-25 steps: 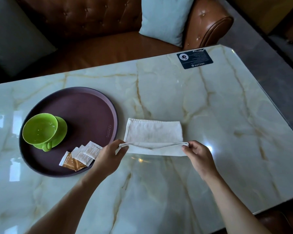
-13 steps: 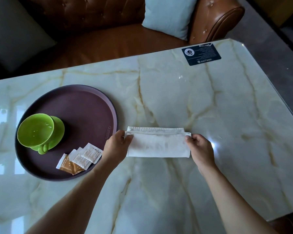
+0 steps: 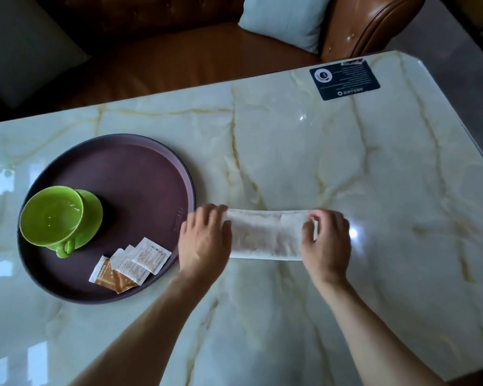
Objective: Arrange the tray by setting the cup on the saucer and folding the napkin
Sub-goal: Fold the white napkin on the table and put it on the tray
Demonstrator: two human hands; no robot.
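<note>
**Two hands on one folded napkin beside the tray**

Two bare forearms reach in from the near edge of the marble table (image 3: 304, 151). The left hand (image 3: 204, 240) lies palm-down over the napkin's left end, fingers fairly straight and pressing the cloth flat. The right hand (image 3: 328, 240) has its thumb and fingers curled round the right end, pinching it. There is one napkin (image 3: 265, 235): white, soft woven cloth, folded into a long narrow band that lies flat on the table, its long axis running left to right, just to the right of the tray.

One round tray (image 3: 140, 174) with a low rim and a matt purple-brown surface sits to the left. On its near part lie about four small paper packets (image 3: 131, 266), fanned and overlapping, some white, one or two orange-brown. Farther left stands one glossy green cup (image 3: 50, 215) on one matching green saucer (image 3: 94, 213), its handle pointing toward the near edge.

At the far right corner lies one dark rectangular card (image 3: 345, 79). Beyond the table is a brown leather sofa (image 3: 179, 59) with one pale blue cushion (image 3: 287, 18).
</note>
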